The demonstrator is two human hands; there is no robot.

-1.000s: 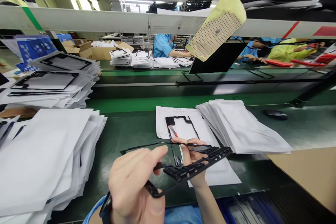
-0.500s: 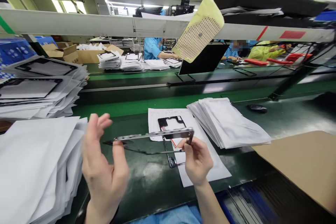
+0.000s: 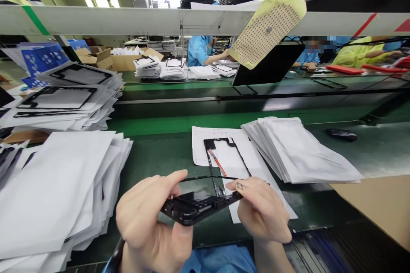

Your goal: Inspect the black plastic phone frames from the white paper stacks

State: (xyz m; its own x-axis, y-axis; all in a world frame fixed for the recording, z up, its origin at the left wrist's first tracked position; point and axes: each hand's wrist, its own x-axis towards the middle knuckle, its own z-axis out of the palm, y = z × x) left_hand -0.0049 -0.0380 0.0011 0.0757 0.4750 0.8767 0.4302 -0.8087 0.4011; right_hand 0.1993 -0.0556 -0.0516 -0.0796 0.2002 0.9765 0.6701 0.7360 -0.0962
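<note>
A thin black device frame (image 3: 200, 210) is held up in front of me, tilted, with one thick corner facing me. My left hand (image 3: 144, 217) closes on its left end, thumb below and fingers above. At its right end, my right hand (image 3: 264, 209) pinches the edge between thumb and fingers. Behind and below lies a second black frame (image 3: 211, 143) on white paper sheets (image 3: 277, 204). Inside that frame's outline rests a slim red pen (image 3: 218, 164). The held frame and my right hand hide part of its lower end.
White sleeves (image 3: 288, 153) lie fanned at the right, near a black mouse (image 3: 341, 134) and a cardboard sheet (image 3: 378, 204). Piles of white sleeves (image 3: 64, 170) and sleeved frames (image 3: 64, 98) stand at left. A yellow dotted sheet (image 3: 269, 25) hangs ahead. Co-workers (image 3: 200, 53) sit beyond.
My left hand has gone from spread fingers to a grip on the frame. The frame has come lower and nearer, turned so a corner faces me. The view has shifted left.
</note>
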